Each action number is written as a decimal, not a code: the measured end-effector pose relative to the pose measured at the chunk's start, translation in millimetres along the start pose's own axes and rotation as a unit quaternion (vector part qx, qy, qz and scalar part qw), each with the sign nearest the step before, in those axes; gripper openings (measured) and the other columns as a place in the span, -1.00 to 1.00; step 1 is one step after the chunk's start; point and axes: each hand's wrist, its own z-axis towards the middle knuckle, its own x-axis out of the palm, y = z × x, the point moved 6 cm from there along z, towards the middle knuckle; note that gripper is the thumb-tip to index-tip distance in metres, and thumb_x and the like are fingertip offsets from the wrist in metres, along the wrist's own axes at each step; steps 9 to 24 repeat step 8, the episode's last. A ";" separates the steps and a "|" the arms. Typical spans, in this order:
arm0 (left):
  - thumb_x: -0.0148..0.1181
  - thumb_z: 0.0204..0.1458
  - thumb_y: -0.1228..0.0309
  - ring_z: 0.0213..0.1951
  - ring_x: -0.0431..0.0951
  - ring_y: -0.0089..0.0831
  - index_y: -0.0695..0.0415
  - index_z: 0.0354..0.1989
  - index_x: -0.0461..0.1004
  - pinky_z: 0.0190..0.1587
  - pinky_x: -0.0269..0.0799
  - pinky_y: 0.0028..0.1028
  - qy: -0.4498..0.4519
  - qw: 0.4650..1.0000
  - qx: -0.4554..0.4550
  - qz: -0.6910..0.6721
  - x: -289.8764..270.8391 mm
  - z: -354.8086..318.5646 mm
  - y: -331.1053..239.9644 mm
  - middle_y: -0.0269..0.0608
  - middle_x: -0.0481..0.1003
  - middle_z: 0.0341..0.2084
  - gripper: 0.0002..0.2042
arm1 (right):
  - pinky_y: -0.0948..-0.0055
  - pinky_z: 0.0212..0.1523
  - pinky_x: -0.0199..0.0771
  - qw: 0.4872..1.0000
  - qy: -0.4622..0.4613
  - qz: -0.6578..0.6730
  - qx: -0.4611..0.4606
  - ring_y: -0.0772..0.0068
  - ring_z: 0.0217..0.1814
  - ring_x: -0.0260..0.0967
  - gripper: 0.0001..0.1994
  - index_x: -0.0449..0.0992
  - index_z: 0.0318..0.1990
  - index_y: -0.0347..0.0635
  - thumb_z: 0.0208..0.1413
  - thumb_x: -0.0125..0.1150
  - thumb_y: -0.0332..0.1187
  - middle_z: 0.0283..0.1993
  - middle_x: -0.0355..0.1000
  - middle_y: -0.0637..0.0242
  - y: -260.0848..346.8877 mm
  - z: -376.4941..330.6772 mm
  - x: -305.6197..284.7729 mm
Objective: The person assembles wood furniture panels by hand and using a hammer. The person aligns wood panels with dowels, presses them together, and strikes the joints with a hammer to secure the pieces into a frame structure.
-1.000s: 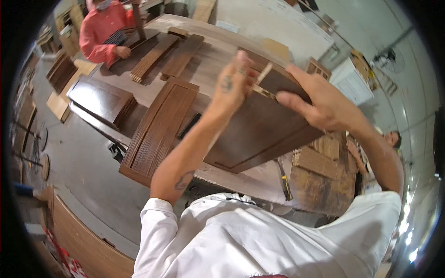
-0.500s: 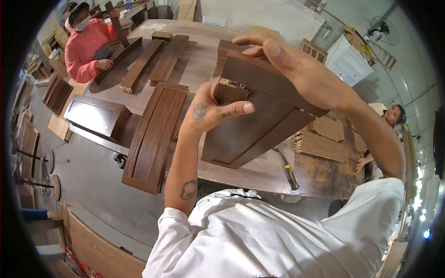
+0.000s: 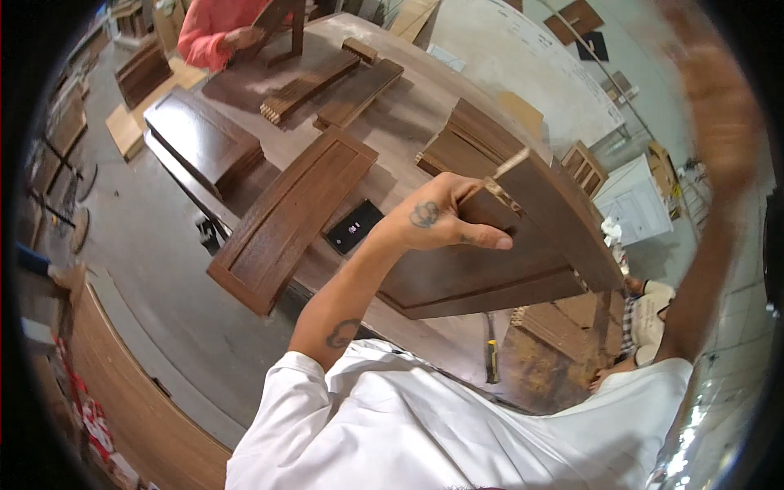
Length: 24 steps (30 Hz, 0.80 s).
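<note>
Long table [image 3: 408, 122]: runs from the far left corner toward the near right.
Door panel [image 3: 287, 216]: lies on the table's near left edge, overhanging it.
Flat device [image 3: 354, 226]: on the table, just right of that panel.
Slats [image 3: 335, 82]: at the far end.
Panel stack [image 3: 200, 135]: left of the table.
Held panel [image 3: 506, 245]: above the table's right part, tilted, in the left hand [image 3: 437, 220].
</note>
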 end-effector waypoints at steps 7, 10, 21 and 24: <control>0.49 -0.19 0.31 -0.52 0.31 -0.67 0.25 -0.40 0.51 -0.46 0.23 -0.54 0.026 0.999 -0.021 0.034 -2.2 -6.4 -3.4 -0.45 0.41 -0.64 -0.68 | 0.06 0.42 -0.19 0.906 0.172 0.381 0.066 0.09 0.45 -0.06 -0.25 -0.10 0.40 -0.06 0.22 -0.35 0.24 0.46 -0.11 0.10 -87.7 -41.0 125.4; 0.49 -0.20 0.31 -0.51 0.33 -0.67 0.26 -0.39 0.50 -0.45 0.25 -0.54 0.058 0.998 0.010 -0.027 19.4 3.2 8.0 -0.43 0.43 -0.63 -0.67 | 0.00 0.43 -0.20 0.852 0.138 0.488 0.130 0.15 0.44 -0.03 -0.30 -0.10 0.41 -0.02 0.26 -0.41 0.21 0.46 -0.10 0.12 -102.4 -42.9 86.8; 0.49 -0.20 0.31 -0.51 0.33 -0.67 0.26 -0.39 0.50 -0.45 0.25 -0.54 0.058 0.998 0.010 -0.027 19.4 3.2 8.0 -0.43 0.43 -0.63 -0.67 | 0.00 0.43 -0.20 0.852 0.138 0.488 0.130 0.15 0.44 -0.03 -0.30 -0.10 0.41 -0.02 0.26 -0.41 0.21 0.46 -0.10 0.12 -102.4 -42.9 86.8; 0.49 -0.20 0.31 -0.51 0.33 -0.67 0.26 -0.39 0.50 -0.45 0.25 -0.54 0.058 0.998 0.010 -0.027 19.4 3.2 8.0 -0.43 0.43 -0.63 -0.67 | 0.00 0.43 -0.20 0.852 0.138 0.488 0.130 0.15 0.44 -0.03 -0.30 -0.10 0.41 -0.02 0.26 -0.41 0.21 0.46 -0.10 0.12 -102.4 -42.9 86.8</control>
